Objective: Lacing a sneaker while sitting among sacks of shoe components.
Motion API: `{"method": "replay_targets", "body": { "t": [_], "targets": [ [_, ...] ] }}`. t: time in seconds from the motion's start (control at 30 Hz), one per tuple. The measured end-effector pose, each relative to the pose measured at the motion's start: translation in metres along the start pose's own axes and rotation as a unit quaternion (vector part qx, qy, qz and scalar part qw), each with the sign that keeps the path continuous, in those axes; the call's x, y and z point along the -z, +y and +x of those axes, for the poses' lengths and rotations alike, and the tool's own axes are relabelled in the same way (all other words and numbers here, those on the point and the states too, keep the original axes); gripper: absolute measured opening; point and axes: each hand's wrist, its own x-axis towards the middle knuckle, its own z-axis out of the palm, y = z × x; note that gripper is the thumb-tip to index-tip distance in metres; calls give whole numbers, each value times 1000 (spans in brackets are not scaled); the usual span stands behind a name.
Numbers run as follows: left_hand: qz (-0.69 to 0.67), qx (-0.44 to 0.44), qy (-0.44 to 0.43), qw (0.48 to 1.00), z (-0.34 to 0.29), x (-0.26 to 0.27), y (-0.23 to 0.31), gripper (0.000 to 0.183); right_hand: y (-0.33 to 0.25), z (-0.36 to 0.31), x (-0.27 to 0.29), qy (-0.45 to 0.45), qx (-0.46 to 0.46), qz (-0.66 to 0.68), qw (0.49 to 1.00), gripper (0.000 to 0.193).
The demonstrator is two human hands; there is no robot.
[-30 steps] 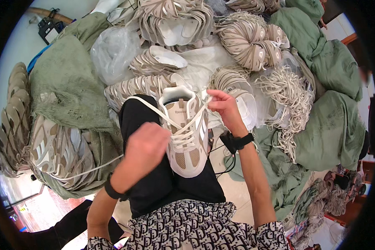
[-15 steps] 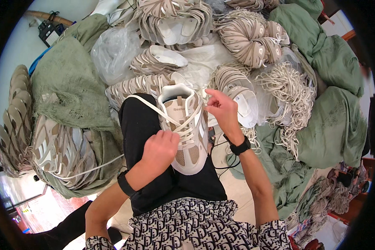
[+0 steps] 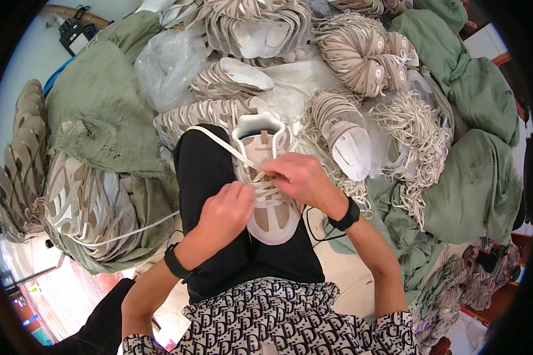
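A beige and white sneaker upper (image 3: pixel 275 228) rests on my black-trousered lap, toe toward me, with no sole visible. A flat cream shoelace (image 3: pixel 222 142) crosses its front, and one loose length lies over my left knee. My right hand (image 3: pixel 302 179) is over the middle eyelets, thumb and fingers pinched on the lace. Against the left edge of the lacing, my left hand (image 3: pixel 222 213) is closed with its fingers curled; what its fingertips grip is hidden.
Nested stacks of similar uppers (image 3: pixel 92 213) lie at left, with more stacks (image 3: pixel 361 56) beyond the lap. A tangled heap of cream laces (image 3: pixel 411 136) is at right. Green sacks (image 3: pixel 471 183) flank both sides, and a clear plastic bag (image 3: pixel 172 68) lies at far left.
My right hand has come down and left from beside the collar onto the lacing. My left hand stays near the left eyelets. The whole view has shifted slightly.
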Motion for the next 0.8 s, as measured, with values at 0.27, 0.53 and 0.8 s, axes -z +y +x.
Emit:
{"method": "replay_targets", "body": {
  "t": [0.27, 0.53, 0.8],
  "targets": [
    [178, -71, -12, 981, 10, -11, 11, 15, 1, 1, -5, 23, -13, -31, 999, 22],
    [-194, 73, -56, 977, 25, -3, -13, 4, 3, 0, 0, -17, -116, 97, 988, 29],
    [-238, 139, -146, 950, 31, 2, -14, 5, -2, -14, 7, -33, -138, 184, 973, 30]
  ]
}}
